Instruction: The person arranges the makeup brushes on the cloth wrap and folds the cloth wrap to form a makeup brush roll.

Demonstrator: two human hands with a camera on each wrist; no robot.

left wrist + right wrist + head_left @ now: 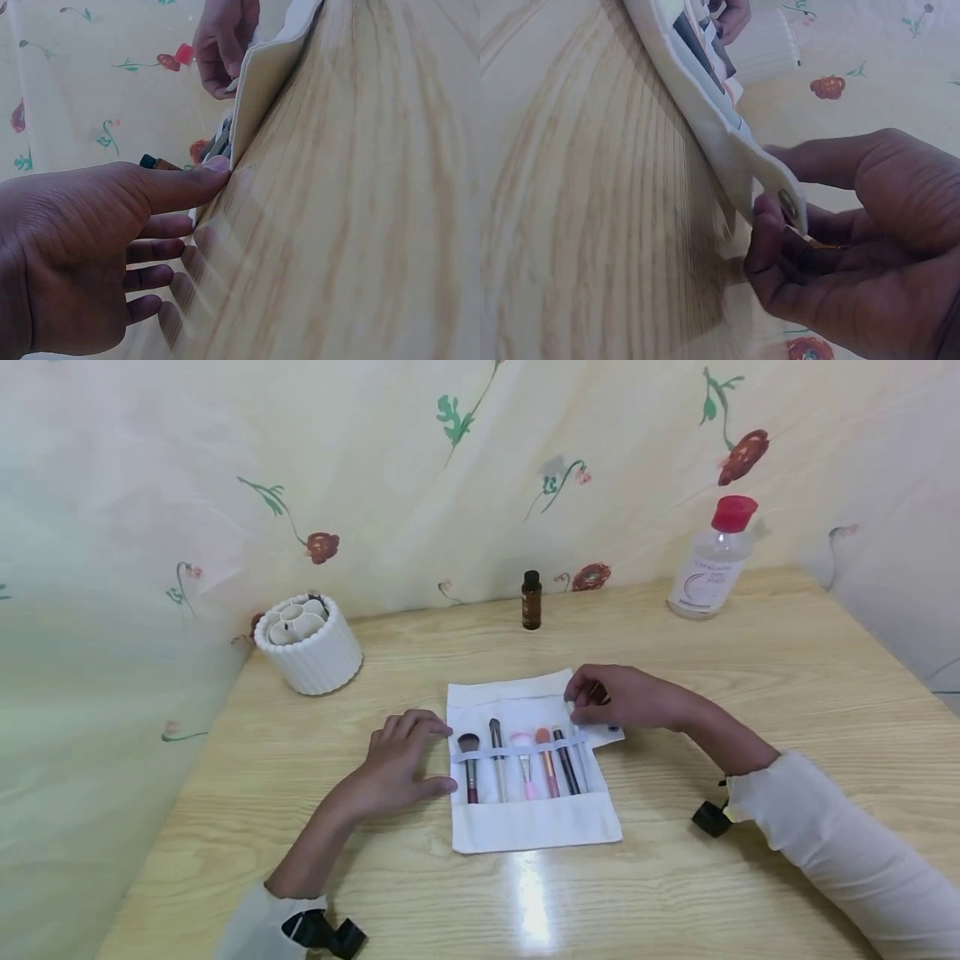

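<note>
A white fabric makeup brush roll [536, 828] lies unfolded on the table, with several brushes tucked under its elastic band [483, 754]. At the left are a fluffy dark brush [468, 743] and a slim brush [496, 739]; pink, orange and black ones follow. My right hand [626, 695] pinches the top end of the thin pale rightmost brush [585, 772]. Beneath that hand, a tab with a metal snap [787, 204] sticks out from the roll. My left hand [397, 768] touches the roll's left edge, thumb and fingers spread and relaxed.
A ribbed white pot [318, 656] stands at the back left. Towards the wall are a small brown bottle [531, 606] and a clear bottle with a red cap [708, 568]. Flower-patterned sheeting [390, 485] hangs behind the wooden table [660, 893].
</note>
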